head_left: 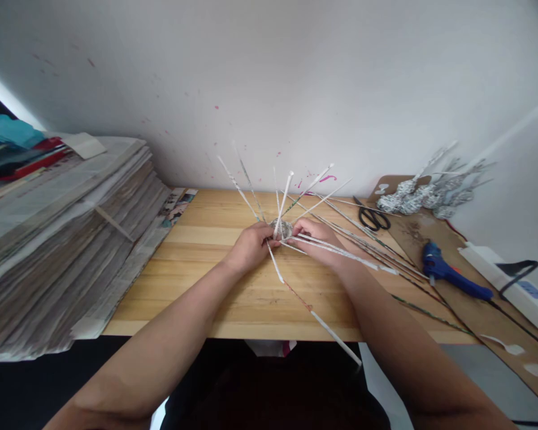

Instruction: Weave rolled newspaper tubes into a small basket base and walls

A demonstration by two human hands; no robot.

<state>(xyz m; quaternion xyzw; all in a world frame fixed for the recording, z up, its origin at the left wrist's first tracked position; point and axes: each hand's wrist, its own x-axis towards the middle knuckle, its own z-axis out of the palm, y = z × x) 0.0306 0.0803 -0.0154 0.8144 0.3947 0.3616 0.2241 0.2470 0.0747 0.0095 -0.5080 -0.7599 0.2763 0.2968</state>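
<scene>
Between my hands, low over the wooden table, is a small round woven paper piece (pixel 284 229) with several rolled-paper strips sticking up and outward from it. My left hand (pixel 251 243) is closed on its left side, fingers pinching the rim and strip bases. My right hand (pixel 316 237) grips its right side, thumb and fingertips closed near the base of the strips. One long paper strip (pixel 296 294) slants from the left fingers down past the table's front edge. Another pair of paper strips (pixel 345 252) runs out to the right over my right wrist. The fingertips partly hide the weave.
A tall stack of newspapers (pixel 67 251) stands at the left. Loose paper strips (pixel 376 254) lie to the right. Beyond them are black scissors (pixel 373 218), finished woven paper pieces (pixel 424 197), a blue glue gun (pixel 452 275) on cardboard (pixel 488 319), and a white power strip (pixel 511 286).
</scene>
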